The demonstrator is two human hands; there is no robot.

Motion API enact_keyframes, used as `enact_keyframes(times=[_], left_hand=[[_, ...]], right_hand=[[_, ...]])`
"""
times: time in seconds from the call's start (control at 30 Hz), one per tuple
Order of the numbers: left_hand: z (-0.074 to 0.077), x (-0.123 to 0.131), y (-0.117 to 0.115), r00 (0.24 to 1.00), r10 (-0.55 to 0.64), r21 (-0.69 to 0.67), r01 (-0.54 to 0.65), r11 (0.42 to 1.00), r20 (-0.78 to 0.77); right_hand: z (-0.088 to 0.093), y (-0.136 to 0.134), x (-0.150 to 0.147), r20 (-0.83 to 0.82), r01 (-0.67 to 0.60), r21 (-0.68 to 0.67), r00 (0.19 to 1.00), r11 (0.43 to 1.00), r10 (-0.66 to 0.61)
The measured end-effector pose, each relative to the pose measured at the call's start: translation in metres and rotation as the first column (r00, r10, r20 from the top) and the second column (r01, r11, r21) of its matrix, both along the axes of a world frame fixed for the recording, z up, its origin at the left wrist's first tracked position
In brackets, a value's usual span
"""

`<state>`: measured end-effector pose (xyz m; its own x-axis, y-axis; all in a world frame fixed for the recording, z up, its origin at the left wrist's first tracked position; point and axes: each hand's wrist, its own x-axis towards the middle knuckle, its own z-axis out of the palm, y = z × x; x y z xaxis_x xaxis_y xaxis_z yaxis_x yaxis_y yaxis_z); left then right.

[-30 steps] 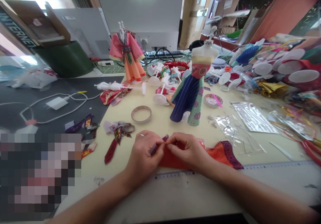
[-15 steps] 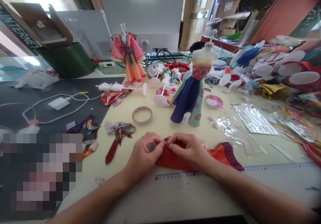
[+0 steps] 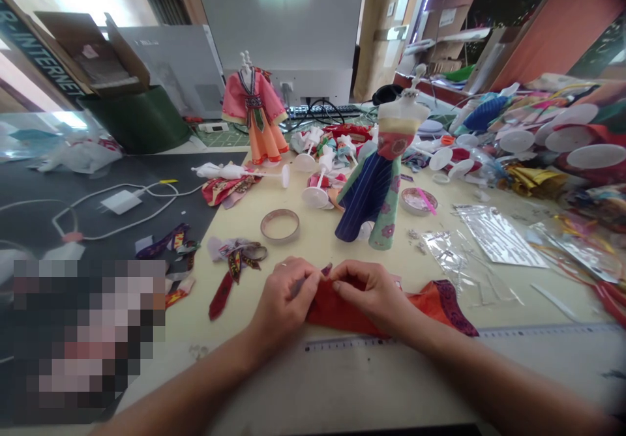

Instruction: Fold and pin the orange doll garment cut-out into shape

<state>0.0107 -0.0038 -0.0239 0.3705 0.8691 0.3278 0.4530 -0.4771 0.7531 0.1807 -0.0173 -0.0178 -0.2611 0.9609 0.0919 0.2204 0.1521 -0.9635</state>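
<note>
My left hand and my right hand meet at the near middle of the table, both pinching a small red-orange doll garment with a dark purple patterned trim. The fabric lies flat under my right hand and stretches out to the right. Fingertips of both hands press together at the garment's upper edge, where a bit of purple trim pokes up. Just behind my hands stands a doll mannequin in a blue striped and green skirt.
A tape ring and ribbon scraps lie to the left. A pink-robed doll stands at the back, with white doll stands, a small dish, plastic bags, a ruler and a charger cable around.
My hands stay pinched on the garment with only slight finger shifts. The view has drifted a little to the left and downward.
</note>
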Motion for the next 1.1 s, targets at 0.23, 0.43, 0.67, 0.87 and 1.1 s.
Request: enact_keyframes(times=[0.23,0.43,0.67,0.87,1.1], left_hand=[[-0.003,-0.006,0.003,0.999,0.007,0.223,0.002,0.975,-0.04],[0.006,-0.006,0.0,0.986,-0.082,0.216,0.113,0.97,-0.148],[0.005,-0.006,0.001,0.991,-0.079,0.205,0.101,0.974,-0.111],[0.006,-0.005,0.0,0.992,-0.099,0.176,0.112,0.978,-0.08],[0.004,-0.004,-0.001,0.988,-0.146,0.083,0.149,0.985,-0.039]], right_hand=[[0.0,-0.001,-0.001,0.039,-0.01,0.041,0.999,0.999,0.008],[-0.002,-0.001,-0.001,0.121,-0.007,0.156,0.993,0.988,-0.012],[-0.001,-0.005,0.002,0.219,-0.023,0.201,0.976,0.979,-0.022],[0.0,-0.006,0.001,0.26,-0.039,0.264,0.965,0.964,-0.032],[-0.005,-0.004,0.0,0.279,-0.049,0.227,0.96,0.973,-0.017]])
